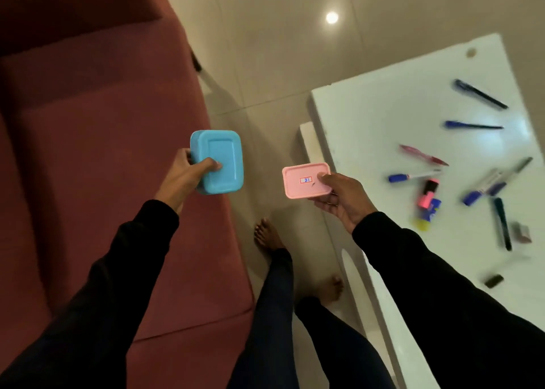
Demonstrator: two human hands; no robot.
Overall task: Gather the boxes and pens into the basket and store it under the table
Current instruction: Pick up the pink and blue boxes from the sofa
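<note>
Sofa: dark red upholstered sofa (88,152) filled the left side; seat cushions bare.
Left hand: left hand (185,176) was closed around a light blue rounded-rectangular plastic box (219,161); thumb lay across its flat face, fingers wrapped behind; box was held in the air above the sofa's edge, flat face turned toward the camera.
Floor: glossy beige tiled floor (265,64) ran between sofa and table; a ceiling light was reflected in it; the person's two bare feet stood on it, legs in dark trousers.
Right hand: right hand (339,203) gripped a pale pink rounded-rectangular plastic box (305,182) by its near right corner; thumb on top, fingers under; a small label sat on the upper face; box was held in the air above the floor, just beside the table's corner.
Table: white glossy low table (383,123) stood at right.
Pens: scattered on the table top, well apart from both boxes; two dark blue pens (479,93) farthest; a pink-red pen (423,155); a blue-capped white marker (413,176); a pink highlighter (428,194); more blue and dark markers (495,182) at the right, all blurred.
Basket: not in view.
</note>
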